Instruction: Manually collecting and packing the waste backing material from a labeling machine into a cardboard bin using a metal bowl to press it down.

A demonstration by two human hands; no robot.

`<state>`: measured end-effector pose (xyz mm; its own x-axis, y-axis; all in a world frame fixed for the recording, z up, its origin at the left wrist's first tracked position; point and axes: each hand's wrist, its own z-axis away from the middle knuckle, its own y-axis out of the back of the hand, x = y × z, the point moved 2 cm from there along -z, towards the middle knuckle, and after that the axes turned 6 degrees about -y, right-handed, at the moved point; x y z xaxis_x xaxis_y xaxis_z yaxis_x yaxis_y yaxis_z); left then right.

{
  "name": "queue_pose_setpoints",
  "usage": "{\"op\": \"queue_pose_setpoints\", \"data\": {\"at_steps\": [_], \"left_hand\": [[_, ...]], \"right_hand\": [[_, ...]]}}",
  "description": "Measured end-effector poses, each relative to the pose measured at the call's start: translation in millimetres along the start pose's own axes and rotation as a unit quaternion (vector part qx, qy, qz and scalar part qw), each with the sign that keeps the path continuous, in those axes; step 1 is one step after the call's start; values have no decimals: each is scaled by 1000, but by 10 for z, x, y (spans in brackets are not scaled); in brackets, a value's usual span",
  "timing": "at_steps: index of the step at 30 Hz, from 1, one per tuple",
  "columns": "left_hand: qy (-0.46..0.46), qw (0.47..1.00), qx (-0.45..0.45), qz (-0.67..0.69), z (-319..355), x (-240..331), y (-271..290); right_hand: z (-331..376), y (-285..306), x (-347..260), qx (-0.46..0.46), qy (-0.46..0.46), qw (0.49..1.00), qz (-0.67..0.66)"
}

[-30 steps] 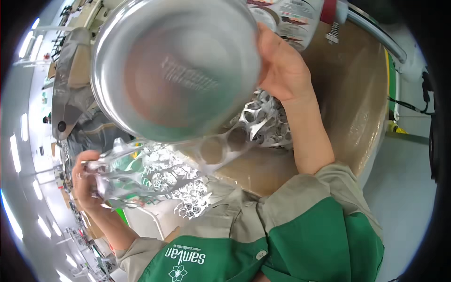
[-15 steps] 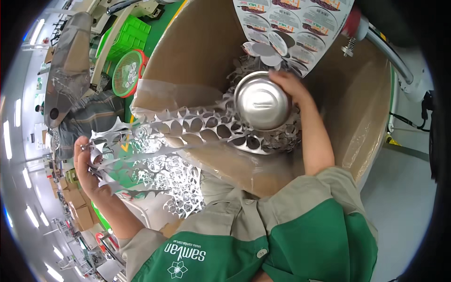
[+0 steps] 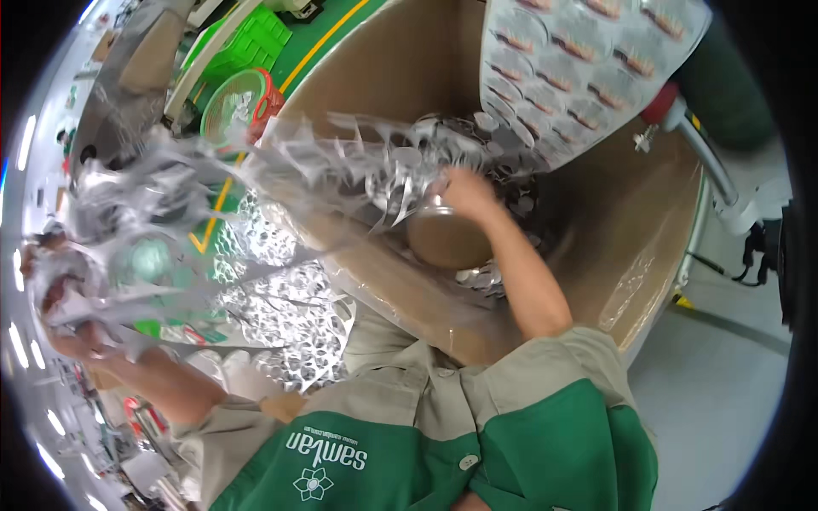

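Silvery perforated foil web (image 3: 141,192), blurred, strung from the left hand (image 3: 72,298) across toward the right hand (image 3: 467,196). Left hand: fingers curled, looks to be grasping the web's end; exact grip smeared. Right hand: seems to grasp the rim of a round shiny metal bowl (image 3: 450,240); fingertips blurred.

Changed over the last half second: left hand has swung farther out to the left, bowl has tipped from base-up and come nearer the body. Judgement: web is being pulled outward with the left hand while the bowl works at the scrap end; whether it is coming loose, can't tell.

Edges: large brown bin with a clear film lining (image 3: 635,247) surrounds the right hand; its left rim sits between the hands, web crossing above it, could snag. Most room for the right hand is toward the bin's right wall; left hand is out beyond the rim.

Bright heap of cut foil scrap (image 3: 294,319) lies between left hand and body, outside the bin. Beyond the right hand: hanging white sheet printed with rows of round labels (image 3: 579,68), close, limits forward reach; grey metal tube (image 3: 716,162) right of it. Farther, ahead of the left hand: red-rimmed green round basket (image 3: 239,98), then bright green plastic crate (image 3: 256,43).
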<state>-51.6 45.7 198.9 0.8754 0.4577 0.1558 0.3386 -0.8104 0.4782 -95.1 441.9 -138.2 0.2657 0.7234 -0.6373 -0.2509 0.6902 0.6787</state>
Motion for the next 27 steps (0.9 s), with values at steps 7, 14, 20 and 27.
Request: {"op": "queue_pose_setpoints", "data": {"at_steps": [7, 14, 20, 27], "left_hand": [[240, 968, -28, -70, 29, -313, 48], [329, 875, -316, 160, 291, 166, -1888], [248, 845, -431, 197, 677, 443, -2576], [297, 834, -466, -9, 850, -568, -2753]], "right_hand": [[1385, 1988, -1299, 61, 182, 936, -295], [232, 979, -160, 10, 182, 981, 59], [288, 853, -142, -115, 378, 905, -161], [383, 814, -258, -178, 192, 956, -134]]}}
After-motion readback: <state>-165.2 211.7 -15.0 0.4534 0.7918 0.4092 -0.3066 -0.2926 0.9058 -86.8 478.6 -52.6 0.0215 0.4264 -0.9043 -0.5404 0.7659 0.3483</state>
